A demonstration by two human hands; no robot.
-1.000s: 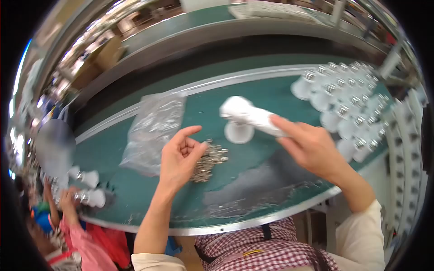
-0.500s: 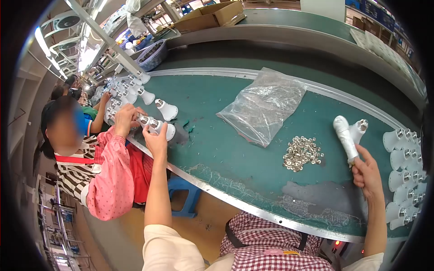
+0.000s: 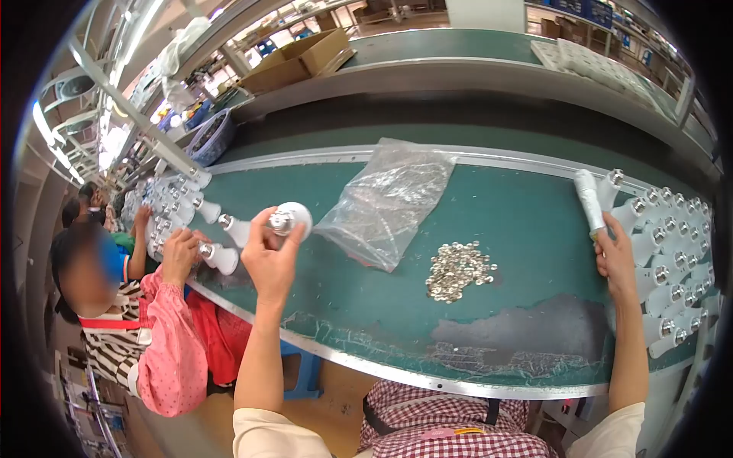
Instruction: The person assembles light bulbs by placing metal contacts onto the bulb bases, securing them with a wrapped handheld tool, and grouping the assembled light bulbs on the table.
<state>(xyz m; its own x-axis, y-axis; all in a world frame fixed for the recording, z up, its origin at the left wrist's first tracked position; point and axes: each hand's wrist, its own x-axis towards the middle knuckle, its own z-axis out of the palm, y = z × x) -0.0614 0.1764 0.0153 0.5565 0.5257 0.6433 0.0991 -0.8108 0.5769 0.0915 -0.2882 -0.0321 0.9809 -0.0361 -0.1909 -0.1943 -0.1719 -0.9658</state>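
My left hand [image 3: 270, 263] is closed around a white light bulb [image 3: 296, 216], its metal screw cap facing up towards me. The bulb is held above the table, left of a clear plastic bag [image 3: 393, 202]. On the right, the fingers of my right hand [image 3: 617, 258] wrap round the lower end of a stick-like tool [image 3: 589, 198] covered in white wrapping. I cannot make out what kind of tool is under it. Just behind the tool stands another white bulb [image 3: 608, 191]. A pile of small metal discs [image 3: 456, 272] lies on the table between my hands.
Rows of white bulbs [image 3: 663, 244] stand at the right end of the green table [image 3: 527, 221]. More bulbs [image 3: 172, 200] stand at the left, where a co-worker's hand [image 3: 180, 256] is beside a bulb [image 3: 219, 258]. A cardboard box [image 3: 298, 61] and blue basket [image 3: 212, 140] are farther back.
My left hand has moved away from the co-worker's hands with a bulb. My right hand and the wrapped tool are now closer to the bulb rows on the right. The camera view has shifted.
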